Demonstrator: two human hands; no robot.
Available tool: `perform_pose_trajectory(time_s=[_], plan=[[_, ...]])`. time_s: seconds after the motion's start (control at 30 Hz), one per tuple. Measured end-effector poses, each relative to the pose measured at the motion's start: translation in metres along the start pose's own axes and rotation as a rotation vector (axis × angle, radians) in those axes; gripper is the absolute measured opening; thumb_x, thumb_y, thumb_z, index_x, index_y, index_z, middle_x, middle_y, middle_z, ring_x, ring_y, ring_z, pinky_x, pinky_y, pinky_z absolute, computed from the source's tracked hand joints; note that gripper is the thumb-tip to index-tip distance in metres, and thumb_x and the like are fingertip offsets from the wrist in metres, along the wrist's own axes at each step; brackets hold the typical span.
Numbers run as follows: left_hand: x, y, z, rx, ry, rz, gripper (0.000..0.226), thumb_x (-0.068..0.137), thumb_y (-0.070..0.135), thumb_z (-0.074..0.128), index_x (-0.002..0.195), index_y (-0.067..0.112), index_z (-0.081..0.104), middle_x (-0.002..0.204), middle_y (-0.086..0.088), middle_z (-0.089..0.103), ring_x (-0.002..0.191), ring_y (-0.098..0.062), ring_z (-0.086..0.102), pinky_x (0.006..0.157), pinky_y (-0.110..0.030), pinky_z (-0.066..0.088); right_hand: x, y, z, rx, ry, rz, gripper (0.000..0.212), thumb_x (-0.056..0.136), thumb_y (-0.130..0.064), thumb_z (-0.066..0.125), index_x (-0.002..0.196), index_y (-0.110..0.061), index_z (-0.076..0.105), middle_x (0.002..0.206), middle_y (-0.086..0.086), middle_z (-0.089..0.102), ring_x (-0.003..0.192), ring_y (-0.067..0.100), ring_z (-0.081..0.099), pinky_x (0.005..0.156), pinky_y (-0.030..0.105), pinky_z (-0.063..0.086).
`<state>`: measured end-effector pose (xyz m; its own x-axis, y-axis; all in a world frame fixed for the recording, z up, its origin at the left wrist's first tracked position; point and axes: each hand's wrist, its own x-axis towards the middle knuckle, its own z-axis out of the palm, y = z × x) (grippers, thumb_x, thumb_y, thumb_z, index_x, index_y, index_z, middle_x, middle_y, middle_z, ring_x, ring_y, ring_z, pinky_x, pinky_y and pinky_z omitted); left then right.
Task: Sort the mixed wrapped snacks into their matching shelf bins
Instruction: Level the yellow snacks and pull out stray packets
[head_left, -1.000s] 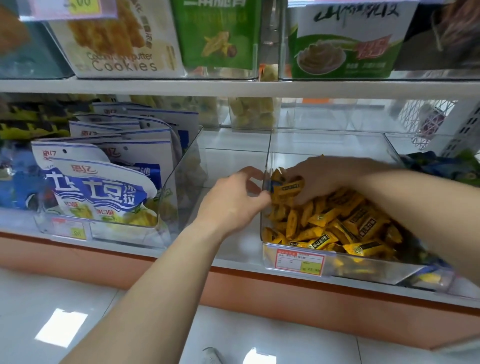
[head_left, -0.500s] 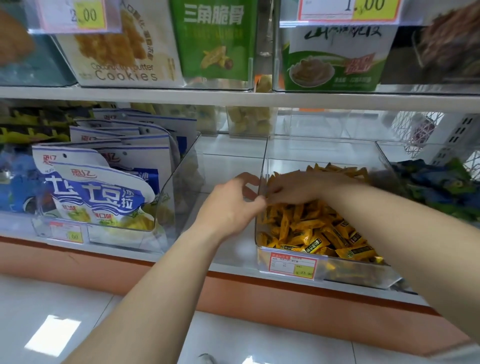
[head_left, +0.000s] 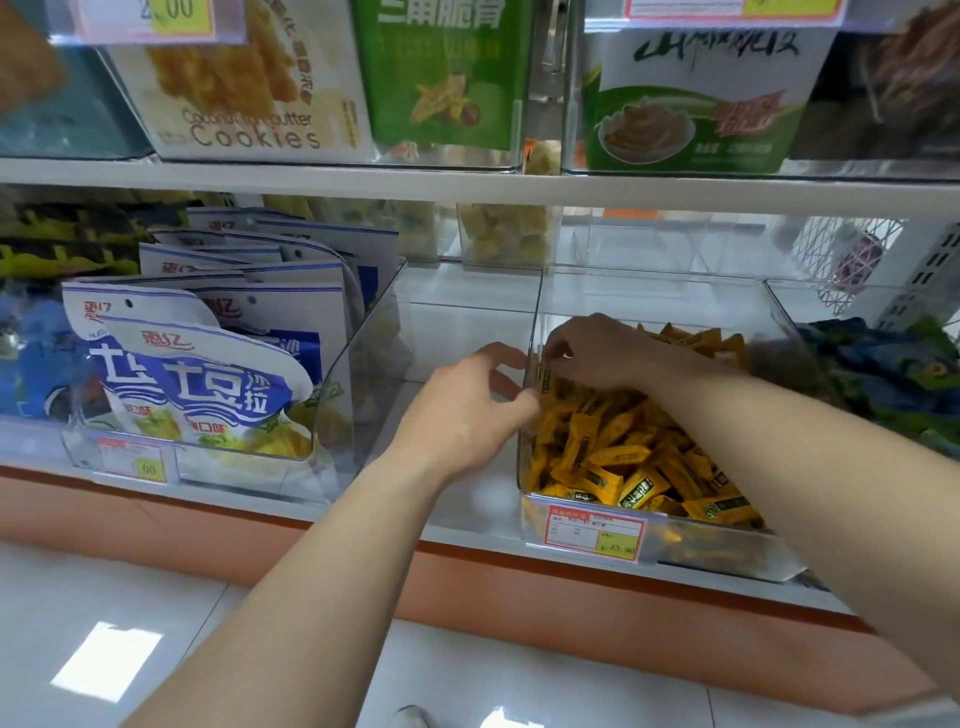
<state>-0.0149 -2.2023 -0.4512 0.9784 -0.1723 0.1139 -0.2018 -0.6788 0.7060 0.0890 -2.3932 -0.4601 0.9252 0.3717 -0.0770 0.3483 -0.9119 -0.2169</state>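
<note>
1. The right hand (head_left: 597, 353) reaches into the clear bin (head_left: 701, 545) at the shelf's (head_left: 483, 499) front edge, with its fingers curled down at the bin's left wall.
2. Those fingers pinch a yellow wrapped snack (head_left: 545, 376), which stands against that left wall.
3. The pile of yellow snacks (head_left: 623, 457) fills the bin under the right forearm.
4. The left hand (head_left: 467, 405) is just outside the bin's left wall. Its thumb and fingers are curled in a C toward the wall, and whether they grip anything cannot be told.
5. A price tag (head_left: 595, 535) sits on the bin's front wall.
6. Blue-and-white bags (head_left: 208, 374) stand in a bin toward the shelf's left end.
</note>
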Motion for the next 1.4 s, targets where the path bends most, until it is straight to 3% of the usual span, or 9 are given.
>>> perform_pose_trajectory(time_s=[0.2,0.3,0.43,0.57,0.7,0.97,1.1,1.23,1.4], plan=[[0.001,-0.004,0.001,-0.007,-0.002,0.01,0.035,0.087,0.049,0.062,0.12,0.039,0.058,0.099,0.019,0.068,0.096,-0.01,0.064,0.089,-0.033,0.054,0.025,0.009,0.023,-0.089,-0.221,0.103,0.044,0.098,-0.05,0.05,0.122,-0.017,0.065,0.118,0.002,0.063,0.099,0.021,0.056,0.077,0.03,0.038],[0.003,-0.005,0.002,0.002,0.0,0.012,0.033,0.086,0.048,0.062,0.118,0.04,0.057,0.099,0.019,0.067,0.096,-0.01,0.064,0.089,-0.035,0.055,0.03,0.009,0.026,-0.106,-0.195,0.102,0.036,0.095,-0.04,0.059,0.109,-0.009,0.072,0.1,0.003,0.066,0.089,0.019,0.061,0.073,0.032,0.049],[0.002,-0.006,0.002,0.008,0.005,0.017,0.034,0.085,0.05,0.061,0.118,0.04,0.057,0.099,0.019,0.067,0.095,-0.009,0.064,0.086,-0.031,0.055,0.031,0.009,0.02,0.009,-0.261,0.131,0.044,0.086,-0.026,0.07,0.129,-0.02,0.065,0.128,-0.001,0.063,0.113,0.02,0.059,0.093,0.033,0.049],[0.0,-0.008,0.001,0.02,-0.011,0.017,0.037,0.086,0.053,0.059,0.119,0.036,0.06,0.102,0.017,0.067,0.095,-0.007,0.064,0.086,-0.031,0.055,0.031,0.007,0.011,-0.014,-0.419,0.096,0.036,0.084,-0.026,0.069,0.12,-0.024,0.072,0.122,-0.004,0.066,0.103,0.015,0.061,0.087,0.033,0.053],[0.0,-0.003,0.0,0.032,-0.018,0.025,0.043,0.083,0.058,0.056,0.117,0.033,0.062,0.104,0.017,0.066,0.097,-0.008,0.063,0.087,-0.033,0.055,0.014,0.014,-0.004,0.027,-0.237,-0.001,0.015,0.088,-0.019,0.069,0.097,-0.028,0.078,0.098,-0.012,0.065,0.083,0.003,0.056,0.066,0.02,0.042],[0.0,0.008,-0.001,0.051,0.191,0.079,0.057,0.082,0.045,0.071,0.134,0.031,0.05,0.127,0.009,0.055,0.099,-0.008,0.059,0.083,-0.027,0.049,-0.065,0.025,-0.041,0.488,0.332,0.023,0.012,0.093,-0.024,0.066,0.09,-0.035,0.066,0.107,-0.017,0.067,0.1,0.002,0.062,0.079,0.021,0.044],[-0.008,0.031,0.001,0.155,0.223,0.164,0.045,0.086,0.04,0.067,0.129,0.031,0.056,0.13,0.005,0.056,0.116,-0.014,0.055,0.093,-0.033,0.048,-0.13,0.047,-0.06,0.397,0.518,0.063,0.01,0.096,-0.03,0.06,0.092,-0.039,0.057,0.093,-0.021,0.066,0.081,-0.004,0.061,0.069,0.026,0.047],[-0.017,0.061,0.016,0.246,0.197,0.232,0.037,0.087,0.038,0.065,0.122,0.031,0.062,0.125,0.007,0.059,0.115,-0.016,0.054,0.089,-0.033,0.048,-0.188,0.085,-0.067,0.118,0.762,0.16,0.014,0.093,-0.024,0.064,0.102,-0.034,0.059,0.096,-0.012,0.07,0.08,0.019,0.066,0.068,0.032,0.048],[-0.019,0.081,0.06,0.227,-0.01,0.107,0.052,0.085,0.045,0.063,0.132,0.026,0.054,0.124,-0.007,0.059,0.11,-0.029,0.06,0.088,-0.035,0.049,-0.22,0.117,-0.059,-0.025,0.536,0.396,0.023,0.1,-0.032,0.054,0.107,-0.02,0.071,0.112,0.005,0.069,0.102,0.03,0.062,0.08,0.036,0.051]])
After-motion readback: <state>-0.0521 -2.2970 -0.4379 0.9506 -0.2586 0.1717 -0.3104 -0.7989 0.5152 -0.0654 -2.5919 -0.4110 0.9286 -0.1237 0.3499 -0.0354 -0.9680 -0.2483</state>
